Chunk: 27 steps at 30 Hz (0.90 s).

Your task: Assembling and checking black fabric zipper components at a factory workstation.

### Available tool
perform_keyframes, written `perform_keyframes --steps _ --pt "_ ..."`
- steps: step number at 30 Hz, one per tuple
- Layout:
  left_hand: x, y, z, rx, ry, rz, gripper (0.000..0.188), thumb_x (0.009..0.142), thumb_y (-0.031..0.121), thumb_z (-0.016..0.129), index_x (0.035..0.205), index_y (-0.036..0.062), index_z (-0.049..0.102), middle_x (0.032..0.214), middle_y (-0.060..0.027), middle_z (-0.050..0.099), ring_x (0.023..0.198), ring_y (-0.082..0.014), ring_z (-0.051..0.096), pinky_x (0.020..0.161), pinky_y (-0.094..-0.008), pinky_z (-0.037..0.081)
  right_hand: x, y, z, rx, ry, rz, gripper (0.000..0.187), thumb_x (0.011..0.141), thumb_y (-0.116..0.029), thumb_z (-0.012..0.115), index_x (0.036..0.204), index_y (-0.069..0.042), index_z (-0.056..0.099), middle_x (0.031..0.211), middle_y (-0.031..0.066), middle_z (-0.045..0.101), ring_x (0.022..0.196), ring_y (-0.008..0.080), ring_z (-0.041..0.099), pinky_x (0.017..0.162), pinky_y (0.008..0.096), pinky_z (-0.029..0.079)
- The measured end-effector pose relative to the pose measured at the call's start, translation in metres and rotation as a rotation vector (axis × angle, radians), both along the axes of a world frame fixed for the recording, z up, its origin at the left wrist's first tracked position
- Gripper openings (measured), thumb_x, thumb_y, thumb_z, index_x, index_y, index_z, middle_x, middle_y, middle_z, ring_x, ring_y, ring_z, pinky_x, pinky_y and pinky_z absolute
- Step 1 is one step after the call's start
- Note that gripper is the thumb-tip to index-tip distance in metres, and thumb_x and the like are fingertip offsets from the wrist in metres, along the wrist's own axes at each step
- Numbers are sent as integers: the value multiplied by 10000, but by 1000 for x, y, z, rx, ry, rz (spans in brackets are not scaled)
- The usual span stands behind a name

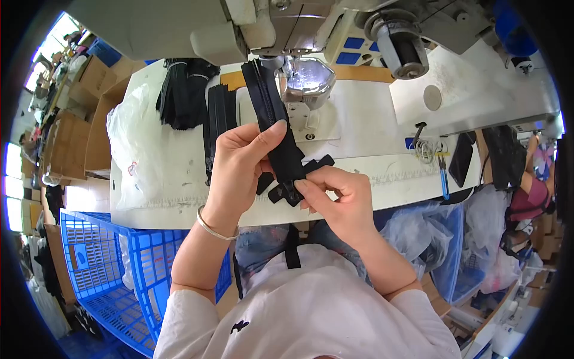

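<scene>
A black zipper [263,99] slants over the sewing table, its upper end close to the sewing machine's lit needle area [305,81]. My left hand [245,155] is closed around its middle, thumb on top. My right hand [338,197] pinches the lower end between thumb and fingers, beside the slider. Short black strap-like pieces [320,163] show behind and beside that end; whether they are joined to it I cannot tell. Left of my left hand lies a stack of black zippers [221,110]. Farther back are tied bundles of black zippers [182,93].
Clear plastic bags [134,143] lie at the table's left. Blue-handled snips [443,176], a wire coil [426,151] and a dark phone-like slab [461,158] sit on the right. Blue crates [107,263] stand below left; a blue bin [448,263] with plastic is below right.
</scene>
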<state>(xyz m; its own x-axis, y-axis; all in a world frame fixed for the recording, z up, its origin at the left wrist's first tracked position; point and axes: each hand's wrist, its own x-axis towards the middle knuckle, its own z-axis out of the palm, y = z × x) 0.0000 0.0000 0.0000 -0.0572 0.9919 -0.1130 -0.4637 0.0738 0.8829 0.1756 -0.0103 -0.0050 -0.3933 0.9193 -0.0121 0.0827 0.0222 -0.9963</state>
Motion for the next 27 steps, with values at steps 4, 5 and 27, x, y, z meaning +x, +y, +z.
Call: perform_keyframes --steps 4,5,27 --pt "0 8 1 23 -45 7 178 907 79 593 731 56 601 774 -55 673 627 -76 628 528 -205 496 -2 1 4 101 -16 -2 139 864 -99 649 783 15 656 640 32 631 567 59 579 523 212 428" --pt "0 11 1 29 -53 14 179 908 79 588 732 57 602 772 -51 673 626 -73 627 527 -206 494 -3 1 6 120 9 -5 140 864 -100 653 783 15 653 634 30 628 558 55 570 518 213 423" --pt "6 38 11 -12 4 79 184 826 151 712 689 54 637 653 17 614 507 -16 491 439 -167 341 -14 14 10 30 140 -97 146 880 -120 655 825 15 647 627 50 647 556 70 613 488 205 443"
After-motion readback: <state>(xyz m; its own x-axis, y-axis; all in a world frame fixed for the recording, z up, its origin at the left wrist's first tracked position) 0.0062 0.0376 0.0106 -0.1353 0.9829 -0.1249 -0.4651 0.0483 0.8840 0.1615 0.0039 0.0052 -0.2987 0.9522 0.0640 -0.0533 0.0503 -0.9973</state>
